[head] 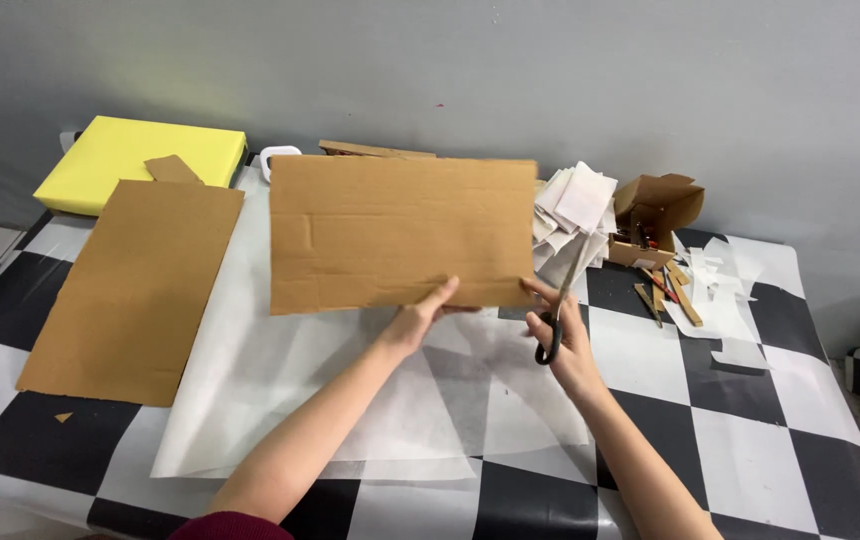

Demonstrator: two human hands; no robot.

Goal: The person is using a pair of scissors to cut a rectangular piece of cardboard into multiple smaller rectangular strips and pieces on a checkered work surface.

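Grey wall fills the top of the frame, and below it a bench [790, 420] covered in a black-and-white chequered cloth runs across the rest. A wide sheet of thin white paper [280, 390] lies over the middle of the bench.

At the centre, the left hand [418, 318] grips the lower edge of a brown cardboard sheet [400, 230], thumb on the near face, holding it upright above the paper. The right hand [565, 345] is closed through the dark handles of a pair of scissors [562, 300], whose blades point up along the cardboard's right edge; how far the blades are apart cannot be made out.

A second, longer cardboard panel [130, 290] lies flat at the left of the frame, with a yellow block [140, 155] behind it at the upper left. To the right of the held sheet sit a heap of white paper pieces [575, 205], a small open cardboard box [655, 215], and scattered cardboard strips [670, 290] among white offcuts.
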